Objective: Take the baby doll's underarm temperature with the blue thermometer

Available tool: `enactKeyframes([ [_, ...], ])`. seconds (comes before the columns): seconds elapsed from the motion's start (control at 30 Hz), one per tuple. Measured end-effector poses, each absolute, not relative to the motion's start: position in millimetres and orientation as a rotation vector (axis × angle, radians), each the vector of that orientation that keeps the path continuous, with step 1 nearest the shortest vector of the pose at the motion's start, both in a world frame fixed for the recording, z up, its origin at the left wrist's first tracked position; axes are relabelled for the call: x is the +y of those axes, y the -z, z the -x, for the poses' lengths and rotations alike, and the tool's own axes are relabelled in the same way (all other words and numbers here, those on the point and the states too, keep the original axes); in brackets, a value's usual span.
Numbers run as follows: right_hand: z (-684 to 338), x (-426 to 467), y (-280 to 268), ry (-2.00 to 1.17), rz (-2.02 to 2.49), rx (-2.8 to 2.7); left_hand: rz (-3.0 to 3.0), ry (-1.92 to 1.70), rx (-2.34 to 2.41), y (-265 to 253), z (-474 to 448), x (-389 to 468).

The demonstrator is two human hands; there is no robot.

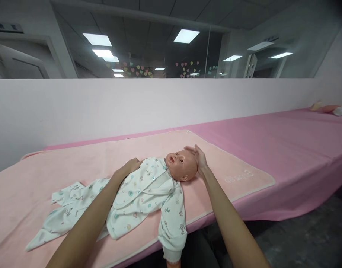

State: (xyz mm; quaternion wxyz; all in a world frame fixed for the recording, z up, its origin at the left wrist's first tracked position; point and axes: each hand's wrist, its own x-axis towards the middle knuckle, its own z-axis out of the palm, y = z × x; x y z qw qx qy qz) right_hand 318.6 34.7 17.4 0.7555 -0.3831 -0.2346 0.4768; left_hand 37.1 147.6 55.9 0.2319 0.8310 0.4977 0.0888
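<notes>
A bald baby doll (182,163) lies on its back on a peach mat (84,160), its head toward the right. It wears a white long-sleeved top (151,186) with small coloured prints, and the near sleeve hangs over the table's front edge. My left hand (132,165) is closed at the far side of the doll's chest, partly hidden behind the top. Against the crown of the head rests my right hand (198,156), fingers stretched out and slightly curved. Matching printed trousers (73,204) lie flat at the left, partly covered by my left forearm.
Under the mat, a pink cloth (271,149) covers the long table. Another doll-like thing (331,109) lies at the far right end. A low white wall (159,104) runs along the back, with glass panels above it.
</notes>
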Motion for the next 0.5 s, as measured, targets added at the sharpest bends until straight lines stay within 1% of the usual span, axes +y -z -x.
enactKeyframes([
  [0.07,-309,28,-23,-1.314,0.848,-0.636,-2.263,-0.227,1.37,-59,-36,145],
  [0.13,-303,22,-26,-1.493,0.837,-0.691,-2.238,-0.202,1.375,-61,-35,142],
  [0.2,-299,18,-29,-1.504,0.837,-0.667,-2.217,-0.18,1.388,-62,-35,140],
  [0.33,-299,19,-30,-1.425,0.903,-0.595,-2.204,-0.166,1.408,-62,-37,140],
  [0.5,-301,25,-11,-1.373,0.921,-0.563,-2.192,-0.149,1.416,-60,-37,144],
])
